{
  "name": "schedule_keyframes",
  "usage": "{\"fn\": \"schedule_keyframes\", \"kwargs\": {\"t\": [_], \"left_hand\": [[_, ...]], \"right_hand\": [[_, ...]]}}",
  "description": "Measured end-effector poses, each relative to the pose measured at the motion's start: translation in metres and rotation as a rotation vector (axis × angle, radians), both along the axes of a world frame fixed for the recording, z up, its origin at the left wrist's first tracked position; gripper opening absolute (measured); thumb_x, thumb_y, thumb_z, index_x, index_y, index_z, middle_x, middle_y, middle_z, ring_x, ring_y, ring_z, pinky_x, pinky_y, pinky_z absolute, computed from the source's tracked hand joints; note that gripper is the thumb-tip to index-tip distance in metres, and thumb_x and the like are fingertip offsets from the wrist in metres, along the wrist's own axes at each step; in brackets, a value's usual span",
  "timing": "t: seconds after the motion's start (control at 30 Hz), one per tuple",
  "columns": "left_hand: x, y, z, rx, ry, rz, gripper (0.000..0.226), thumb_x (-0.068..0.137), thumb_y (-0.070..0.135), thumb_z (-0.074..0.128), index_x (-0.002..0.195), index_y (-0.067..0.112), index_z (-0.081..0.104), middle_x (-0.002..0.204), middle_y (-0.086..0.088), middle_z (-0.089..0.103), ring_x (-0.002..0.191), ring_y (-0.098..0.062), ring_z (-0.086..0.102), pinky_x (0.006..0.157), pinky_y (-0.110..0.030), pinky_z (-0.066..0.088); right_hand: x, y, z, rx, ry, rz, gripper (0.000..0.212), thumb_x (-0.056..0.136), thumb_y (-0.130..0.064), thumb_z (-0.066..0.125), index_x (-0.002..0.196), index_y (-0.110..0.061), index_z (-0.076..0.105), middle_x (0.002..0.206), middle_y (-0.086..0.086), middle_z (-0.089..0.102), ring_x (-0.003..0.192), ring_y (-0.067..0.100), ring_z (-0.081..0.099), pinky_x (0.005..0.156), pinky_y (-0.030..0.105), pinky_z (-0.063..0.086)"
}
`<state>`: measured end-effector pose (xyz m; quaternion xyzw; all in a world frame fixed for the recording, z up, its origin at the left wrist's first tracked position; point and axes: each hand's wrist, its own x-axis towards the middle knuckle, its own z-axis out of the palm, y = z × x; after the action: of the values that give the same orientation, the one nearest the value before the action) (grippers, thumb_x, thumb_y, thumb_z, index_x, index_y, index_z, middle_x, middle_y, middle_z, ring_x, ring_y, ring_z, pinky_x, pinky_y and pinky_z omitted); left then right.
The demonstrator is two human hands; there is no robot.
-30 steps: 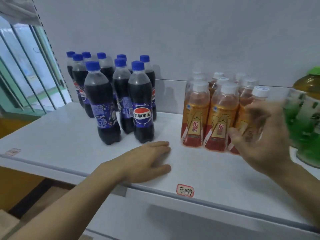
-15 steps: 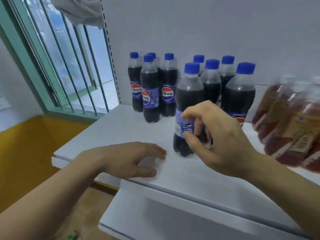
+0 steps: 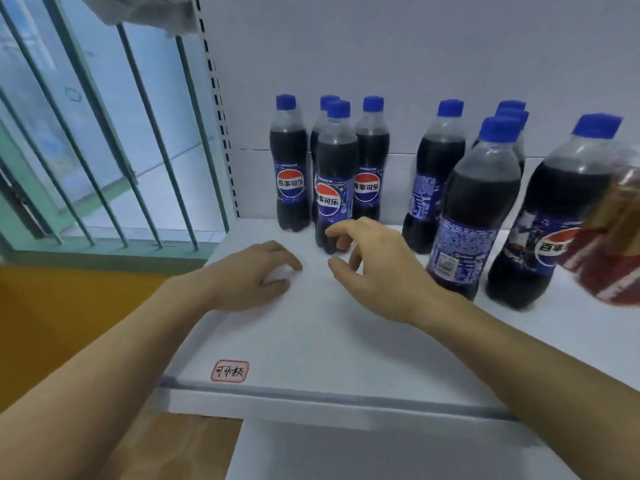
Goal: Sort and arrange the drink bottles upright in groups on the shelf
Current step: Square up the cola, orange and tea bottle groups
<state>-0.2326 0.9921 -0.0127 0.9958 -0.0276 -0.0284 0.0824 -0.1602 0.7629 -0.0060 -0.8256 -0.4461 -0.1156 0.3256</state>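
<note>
Several cola bottles with blue caps stand upright on the white shelf [image 3: 311, 341], one cluster at the back left and another at the right. My right hand [image 3: 374, 268] hovers with loosely curled fingers just in front of the foremost left cola bottle [image 3: 334, 168], its fingertips at the bottle's base and holding nothing. My left hand [image 3: 252, 275] rests palm down on the shelf, left of the right hand. A nearer cola bottle [image 3: 474, 209] and another [image 3: 561, 209] stand at the right. An orange-red drink bottle [image 3: 613, 244] shows blurred at the right edge.
A red-bordered label sticker [image 3: 229, 371] sits near the shelf's front edge. A barred window [image 3: 86, 133] is at the left, beside the shelf's perforated upright [image 3: 216, 109]. A lower white shelf [image 3: 346, 452] shows below.
The view has swung left. My right hand has moved from the front right cola bottle over to the foremost bottle of the left cluster. My left hand stays flat on the shelf.
</note>
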Motion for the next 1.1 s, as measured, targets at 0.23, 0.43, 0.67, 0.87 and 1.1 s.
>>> {"fn": "schedule_keyframes", "kwargs": {"t": [0.23,0.43,0.67,0.87,1.1], "left_hand": [[-0.003,0.014,-0.015,-0.017,-0.059,-0.022,0.041,0.103,0.044,0.046,0.144,0.044,0.044,0.153,0.015,0.037,0.139,-0.010,0.036,0.114,-0.044,0.033],[0.004,0.035,-0.012,-0.063,-0.039,-0.122,0.040,0.100,0.048,0.053,0.139,0.043,0.049,0.148,0.019,0.042,0.134,-0.003,0.038,0.111,-0.032,0.033],[0.072,0.058,0.002,-0.573,-0.424,0.248,0.032,0.090,0.031,0.072,0.117,0.021,0.058,0.106,0.006,0.066,0.091,-0.011,0.066,0.085,-0.036,0.057],[0.120,0.054,-0.017,-0.828,-0.403,0.312,0.082,0.070,0.036,0.091,0.133,0.016,0.043,0.130,-0.004,0.059,0.108,-0.018,0.061,0.092,-0.034,0.051],[0.127,0.062,-0.037,-0.784,-0.542,0.268,0.076,0.065,0.027,0.094,0.127,0.016,0.051,0.127,-0.005,0.060,0.114,-0.022,0.058,0.096,-0.035,0.048]], "right_hand": [[0.009,0.032,0.001,0.017,0.059,0.002,0.038,0.093,-0.028,0.067,0.130,-0.025,0.059,0.105,-0.009,0.057,0.079,0.008,0.060,0.072,0.021,0.054],[0.019,0.051,0.005,0.191,0.012,-0.032,0.028,0.091,-0.018,0.069,0.118,-0.023,0.063,0.098,-0.012,0.059,0.075,0.008,0.059,0.066,0.013,0.049],[0.035,0.083,0.069,0.308,-0.267,-0.138,0.018,0.090,-0.015,0.065,0.107,-0.016,0.064,0.091,-0.007,0.060,0.072,-0.003,0.053,0.069,0.011,0.044],[0.072,0.152,0.162,-0.233,-0.512,-0.330,0.033,0.100,-0.036,0.052,0.127,-0.021,0.059,0.121,0.005,0.059,0.104,0.025,0.058,0.083,0.035,0.044],[0.100,0.179,0.169,-0.440,-0.269,-0.308,0.020,0.095,-0.025,0.059,0.109,-0.019,0.071,0.113,0.007,0.069,0.098,0.028,0.063,0.085,0.036,0.052]]}}
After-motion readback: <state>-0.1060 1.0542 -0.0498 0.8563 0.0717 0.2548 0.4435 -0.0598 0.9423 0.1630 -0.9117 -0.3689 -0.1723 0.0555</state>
